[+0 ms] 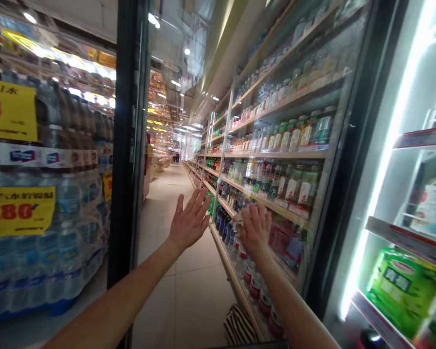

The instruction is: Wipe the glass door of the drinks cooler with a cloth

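A glass cooler door (131,145) with a dark frame stands swung open in front of me, its pane filling the middle of the view. My left hand (189,218) is raised to the pane, fingers spread and flat, holding nothing. To its right, my right hand (255,228) presses a crumpled white cloth or tissue (239,220) at the glass. Its fingers are curled over the wad, so most of it is hidden. Bottled drinks on shelves show in the pane behind both hands, partly as glare and reflection.
On the left rise stacked packs of bottled water (69,242) with yellow price signs (18,211). At right is the lit cooler interior, with a green package (403,286) on a shelf. Striped fabric (238,325) appears at the bottom. A tiled aisle (160,232) runs into the distance.
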